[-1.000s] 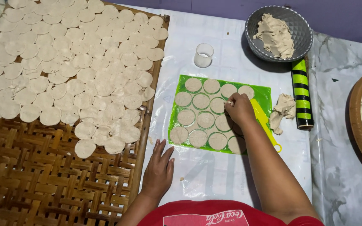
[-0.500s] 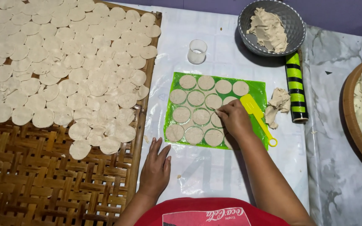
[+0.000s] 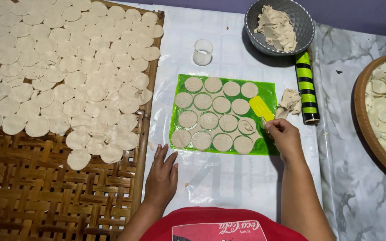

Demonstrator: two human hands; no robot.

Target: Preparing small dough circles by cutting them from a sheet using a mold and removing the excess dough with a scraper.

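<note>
A green plastic sheet (image 3: 269, 91) lies on the white table cover and carries several cut dough rounds (image 3: 222, 104) with thin dough webbing between them. My right hand (image 3: 283, 136) is at the sheet's right edge, gripping a yellow spatula (image 3: 261, 107) whose blade rests on the sheet beside a round. My left hand (image 3: 162, 172) lies flat and open on the white cover, just below the sheet's lower left corner, next to the woven tray's edge.
A woven bamboo tray (image 3: 45, 196) on the left holds several dough rounds. A clear round cutter (image 3: 203, 51), a grey bowl of dough (image 3: 279, 27), a green-and-black rolling pin (image 3: 307, 87), a dough scrap (image 3: 290, 101) and a round wooden tray (image 3: 366, 129) surround the sheet.
My right hand moved off the dough rounds to the sheet's right edge and now holds the yellow spatula. The left hand stayed flat in place.
</note>
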